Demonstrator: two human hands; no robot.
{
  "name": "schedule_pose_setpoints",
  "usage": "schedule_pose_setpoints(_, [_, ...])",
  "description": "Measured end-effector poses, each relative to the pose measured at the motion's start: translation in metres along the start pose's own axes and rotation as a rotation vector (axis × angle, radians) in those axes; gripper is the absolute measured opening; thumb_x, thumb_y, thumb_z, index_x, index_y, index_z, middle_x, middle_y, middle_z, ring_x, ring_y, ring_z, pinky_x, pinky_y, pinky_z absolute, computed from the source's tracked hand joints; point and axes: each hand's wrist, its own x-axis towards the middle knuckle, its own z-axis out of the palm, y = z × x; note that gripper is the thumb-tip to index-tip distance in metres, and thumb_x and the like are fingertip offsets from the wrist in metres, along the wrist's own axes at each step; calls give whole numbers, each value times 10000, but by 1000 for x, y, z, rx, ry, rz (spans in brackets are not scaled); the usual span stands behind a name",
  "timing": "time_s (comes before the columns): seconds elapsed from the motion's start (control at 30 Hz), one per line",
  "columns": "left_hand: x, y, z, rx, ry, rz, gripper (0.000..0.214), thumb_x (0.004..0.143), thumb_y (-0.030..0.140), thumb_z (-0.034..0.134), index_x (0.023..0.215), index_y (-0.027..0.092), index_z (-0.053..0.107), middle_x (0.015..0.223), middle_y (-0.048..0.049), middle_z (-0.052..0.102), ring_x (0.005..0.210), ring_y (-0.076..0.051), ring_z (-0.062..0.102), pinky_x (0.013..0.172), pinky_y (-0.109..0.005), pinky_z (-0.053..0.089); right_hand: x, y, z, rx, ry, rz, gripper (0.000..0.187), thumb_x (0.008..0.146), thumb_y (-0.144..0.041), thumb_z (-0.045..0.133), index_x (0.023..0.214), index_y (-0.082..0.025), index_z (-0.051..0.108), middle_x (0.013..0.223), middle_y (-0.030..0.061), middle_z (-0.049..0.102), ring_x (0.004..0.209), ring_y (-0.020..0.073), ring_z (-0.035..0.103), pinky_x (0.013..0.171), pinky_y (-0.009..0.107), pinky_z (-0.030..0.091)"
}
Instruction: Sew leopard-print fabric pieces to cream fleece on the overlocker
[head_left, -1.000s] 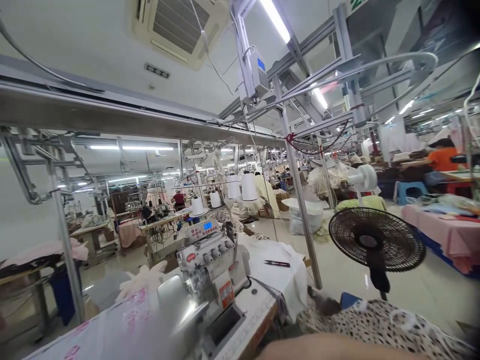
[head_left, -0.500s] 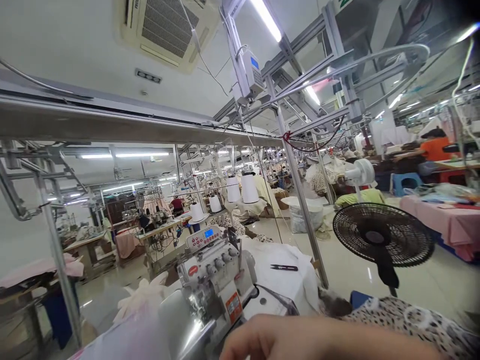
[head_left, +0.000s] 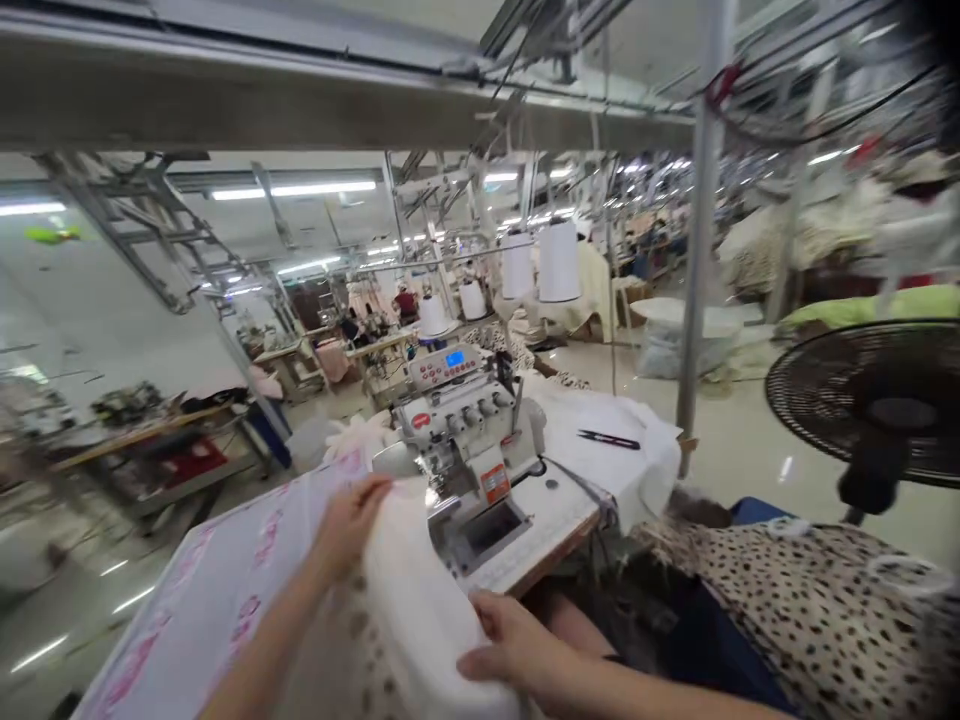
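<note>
My left hand (head_left: 351, 520) is closed on the far end of a cream cloth (head_left: 420, 600), close to the needle area of an overlock sewing machine (head_left: 466, 420). Nearer to me, my right hand (head_left: 514, 645) pinches the right edge of the same cloth between thumb and fingers. The cloth runs folded between both hands, and dark spots show on its lower left part. Its near end passes out of view. The machine's display glows blue, and its white bed lies just beyond my right hand.
Thread snips (head_left: 609, 439) lie on white cloth right of the machine. A printed white sheet (head_left: 225, 570) covers the table at left. Spotted fabric (head_left: 817, 590) is heaped at right, below a black fan (head_left: 877, 405). A metal post (head_left: 701, 240) and thread cones (head_left: 559, 262) stand behind.
The view has tipped down and turned left. My left hand has come into view, and my right hand, earlier low in front of the machine, now shows gripping the cream cloth.
</note>
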Motion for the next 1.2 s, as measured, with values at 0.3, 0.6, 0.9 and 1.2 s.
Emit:
schedule_pose_setpoints(0.3, [-17,10,30,-46,-171,-71,280,768,442,503,836,198,622,859,-21,644,817,-169,566,752,-282,430,-9,25,-28,3,-174,-66,487,602,-298,709,1046,-139,590,921,32,607,872,199,546,813,307,400])
schedule_pose_setpoints(0.6, [0,-2,33,9,-120,-182,265,740,422,518,848,196,607,823,-3,624,752,-156,544,660,-250,397,-10,32,-23,147,-188,-1,576,647,-317,710,1156,-175,481,885,18,574,742,128,529,692,237,410])
schedule_pose_setpoints(0.9, [4,-4,51,228,-146,-198,238,782,381,451,906,223,578,691,23,567,621,-140,518,583,-253,347,-7,50,-34,24,-159,107,397,623,-447,693,805,-102,619,651,-22,489,581,84,405,563,199,325])
schedule_pose_setpoints(1.2, [19,-10,55,262,-108,-243,170,787,353,456,821,244,582,808,27,630,760,-165,553,635,-261,358,-11,56,-54,-323,-178,46,291,661,-380,663,784,-116,654,638,-31,514,575,92,412,542,193,351])
